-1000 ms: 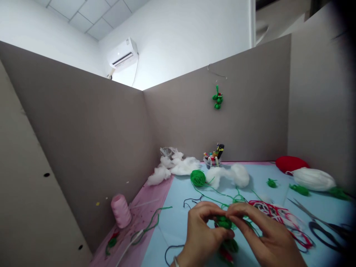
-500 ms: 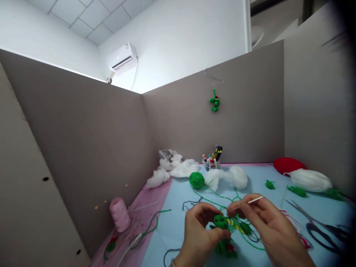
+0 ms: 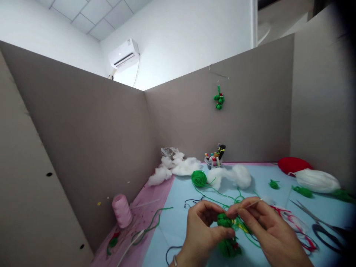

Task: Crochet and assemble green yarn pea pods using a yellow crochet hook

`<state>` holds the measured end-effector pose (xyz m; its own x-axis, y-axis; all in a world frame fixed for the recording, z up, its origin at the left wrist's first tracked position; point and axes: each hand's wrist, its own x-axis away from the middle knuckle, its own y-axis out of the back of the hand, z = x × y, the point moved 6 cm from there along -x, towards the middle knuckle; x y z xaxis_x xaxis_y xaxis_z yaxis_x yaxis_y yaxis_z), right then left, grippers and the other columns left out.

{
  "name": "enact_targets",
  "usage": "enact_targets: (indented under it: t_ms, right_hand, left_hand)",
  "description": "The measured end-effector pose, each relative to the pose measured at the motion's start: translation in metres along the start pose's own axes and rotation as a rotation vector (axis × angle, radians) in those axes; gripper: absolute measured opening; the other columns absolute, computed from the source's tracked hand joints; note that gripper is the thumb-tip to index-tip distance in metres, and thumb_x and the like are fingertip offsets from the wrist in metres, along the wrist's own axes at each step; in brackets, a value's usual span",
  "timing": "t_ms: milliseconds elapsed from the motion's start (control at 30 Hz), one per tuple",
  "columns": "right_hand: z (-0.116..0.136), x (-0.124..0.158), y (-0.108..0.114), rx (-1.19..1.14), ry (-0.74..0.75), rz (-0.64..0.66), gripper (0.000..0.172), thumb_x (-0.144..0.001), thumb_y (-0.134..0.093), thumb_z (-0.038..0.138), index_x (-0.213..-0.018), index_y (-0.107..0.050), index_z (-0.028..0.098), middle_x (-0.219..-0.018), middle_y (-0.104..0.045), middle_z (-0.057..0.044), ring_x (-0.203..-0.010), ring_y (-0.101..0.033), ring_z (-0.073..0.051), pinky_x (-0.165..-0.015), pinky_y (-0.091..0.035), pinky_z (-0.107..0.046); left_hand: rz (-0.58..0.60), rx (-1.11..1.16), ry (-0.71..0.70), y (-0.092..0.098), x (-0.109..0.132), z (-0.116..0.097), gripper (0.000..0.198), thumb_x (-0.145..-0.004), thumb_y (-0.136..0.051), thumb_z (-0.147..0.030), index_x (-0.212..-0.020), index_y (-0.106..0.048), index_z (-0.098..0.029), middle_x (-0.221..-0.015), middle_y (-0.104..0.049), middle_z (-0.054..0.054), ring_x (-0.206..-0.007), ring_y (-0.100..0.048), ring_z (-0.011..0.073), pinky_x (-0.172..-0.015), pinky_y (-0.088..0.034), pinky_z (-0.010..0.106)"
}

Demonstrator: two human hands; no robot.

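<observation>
My left hand (image 3: pixel 201 230) is closed on a small green yarn figure (image 3: pixel 224 220), fingers behind it and thumb in front. Below the thumb hangs a rounder green part (image 3: pixel 226 248) with a bit of red at its side. My right hand (image 3: pixel 267 226) pinches a thin, pale, needle-like rod (image 3: pixel 253 203). Its fingertips meet the top of the green figure beside my left fingers, and they hide the rod's working end. Green and dark strands and a yellow piece (image 3: pixel 243 227) lie between and behind the hands.
A green yarn ball (image 3: pixel 199 178) and white stuffing (image 3: pixel 186 166) lie farther back, near a cup of tools (image 3: pixel 213 161). Scissors (image 3: pixel 319 222) rest at right, below red yarn (image 3: pixel 294 164) and white yarn (image 3: pixel 317 180). A pink thread cone (image 3: pixel 122 211) stands left. Grey partitions (image 3: pixel 97 129) enclose the table.
The view has shifted slightly, so most things sit a little farther right. My right fingertips have come closer to the green figure, and the rod shows less.
</observation>
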<state>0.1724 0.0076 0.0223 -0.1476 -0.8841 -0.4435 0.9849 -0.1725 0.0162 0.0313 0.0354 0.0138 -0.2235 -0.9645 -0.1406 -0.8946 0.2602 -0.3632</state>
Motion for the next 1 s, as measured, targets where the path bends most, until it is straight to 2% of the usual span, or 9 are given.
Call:
enact_targets:
  t_ms: [167,300,400,467,533,633,867,933,1000]
  right_hand:
    - [0.007,0.006,-0.002,0.136,0.156,-0.055,0.016,-0.089,-0.053,0.033,-0.078,-0.06,0.024,-0.076,-0.069,-0.003,-0.074,-0.067,-0.017,-0.067,-0.054,-0.023]
    - [0.022,0.013,-0.009,0.347,0.425,-0.013,0.01,-0.082,-0.057,0.023,-0.077,-0.065,0.026,-0.077,-0.07,-0.002,-0.074,-0.066,-0.019,-0.067,-0.052,-0.026]
    - [0.019,0.004,0.003,0.18,0.238,-0.116,0.011,-0.083,-0.059,0.031,-0.074,-0.062,0.025,-0.071,-0.068,0.0,-0.067,-0.066,-0.016,-0.062,-0.053,-0.022]
    - [0.011,0.0,0.012,-0.025,0.059,-0.209,0.019,-0.083,-0.06,0.039,-0.071,-0.059,0.024,-0.067,-0.067,0.001,-0.064,-0.065,-0.015,-0.06,-0.054,-0.02]
    - [0.007,-0.002,0.011,-0.15,-0.002,-0.207,0.022,-0.081,-0.063,0.043,-0.072,-0.058,0.023,-0.068,-0.068,0.0,-0.068,-0.066,-0.015,-0.064,-0.055,-0.019]
    - [0.004,-0.001,0.002,-0.159,0.01,-0.119,0.021,-0.08,-0.066,0.043,-0.075,-0.061,0.023,-0.075,-0.07,-0.003,-0.075,-0.067,-0.016,-0.069,-0.055,-0.019]
    - [-0.002,0.003,-0.004,-0.104,-0.019,-0.096,0.018,-0.082,-0.063,0.041,-0.077,-0.061,0.024,-0.079,-0.072,-0.004,-0.076,-0.068,-0.017,-0.068,-0.056,-0.022]
    - [-0.003,0.005,-0.002,-0.011,0.026,-0.096,0.015,-0.085,-0.059,0.038,-0.079,-0.061,0.025,-0.08,-0.072,-0.003,-0.077,-0.069,-0.018,-0.067,-0.056,-0.023]
    - [0.002,0.007,-0.001,0.162,0.169,-0.074,0.011,-0.085,-0.058,0.033,-0.08,-0.065,0.026,-0.081,-0.073,-0.003,-0.078,-0.069,-0.02,-0.068,-0.056,-0.026]
  left_hand:
    - [0.026,-0.029,-0.008,0.001,0.001,0.004,0.04,-0.035,-0.084,-0.006,-0.069,-0.064,-0.014,-0.07,-0.066,0.001,-0.069,-0.059,0.0141,-0.066,-0.045,0.024]
    - [-0.01,-0.346,-0.194,0.002,0.004,-0.006,0.027,-0.047,-0.071,0.003,-0.065,-0.065,-0.015,-0.071,-0.065,0.002,-0.07,-0.057,0.0149,-0.068,-0.044,0.025]
    - [-0.057,-0.418,-0.221,0.002,0.004,-0.01,0.031,-0.046,-0.066,0.008,-0.067,-0.066,-0.016,-0.073,-0.065,0.002,-0.071,-0.056,0.0148,-0.069,-0.045,0.025]
    - [-0.086,-0.326,-0.148,0.004,0.002,-0.007,0.035,-0.043,-0.067,0.009,-0.068,-0.066,-0.016,-0.075,-0.065,0.001,-0.071,-0.057,0.0146,-0.067,-0.045,0.024]
    - [-0.083,-0.227,-0.088,0.005,0.001,-0.004,0.035,-0.042,-0.069,0.008,-0.069,-0.065,-0.015,-0.073,-0.065,0.001,-0.07,-0.057,0.0143,-0.066,-0.045,0.023]
    - [-0.04,-0.102,-0.056,0.003,-0.001,-0.003,0.035,-0.041,-0.074,0.004,-0.07,-0.065,-0.014,-0.071,-0.065,0.0,-0.069,-0.058,0.0141,-0.066,-0.046,0.023]
    - [-0.029,-0.037,-0.038,0.002,0.001,-0.003,0.037,-0.039,-0.079,0.0,-0.07,-0.064,-0.014,-0.07,-0.066,0.001,-0.07,-0.059,0.0143,-0.065,-0.046,0.023]
    - [-0.022,-0.05,-0.042,0.002,0.0,-0.002,0.037,-0.04,-0.079,-0.001,-0.07,-0.064,-0.014,-0.07,-0.065,0.001,-0.069,-0.059,0.0143,-0.065,-0.046,0.024]
    - [-0.032,-0.095,-0.043,0.003,0.0,0.001,0.035,-0.04,-0.078,-0.001,-0.069,-0.064,-0.014,-0.069,-0.065,0.001,-0.067,-0.058,0.0135,-0.064,-0.045,0.023]
